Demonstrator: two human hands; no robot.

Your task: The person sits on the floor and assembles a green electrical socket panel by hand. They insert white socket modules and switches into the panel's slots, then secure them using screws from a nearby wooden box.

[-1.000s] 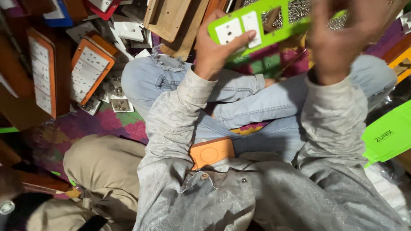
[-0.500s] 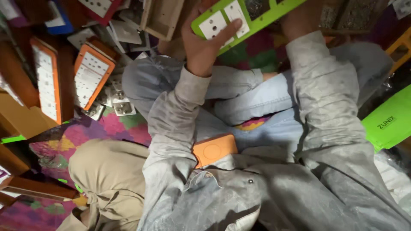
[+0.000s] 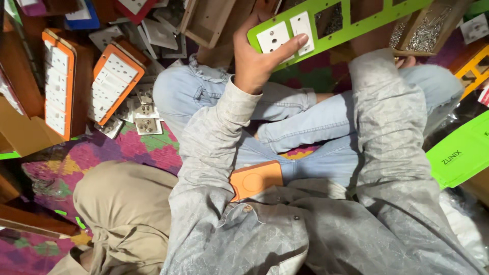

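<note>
A long green smooth-plastic switch panel (image 3: 351, 23) carries glossy white plastic socket modules (image 3: 286, 36). Behind it, a raw wooden box (image 3: 425, 28) holds shiny metal screws. Faded blue denim jeans (image 3: 300, 109) and a matt grey patterned cloth shirt (image 3: 285, 224) lie over a colourful woven mat (image 3: 127, 153).

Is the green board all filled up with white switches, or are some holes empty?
Partly filled: the green board has two white switches under the left hand; other openings gape empty.

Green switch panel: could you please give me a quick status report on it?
Left hand grips green panel, thumb on white switch. Right hand out of view. Screw box beside.
</note>
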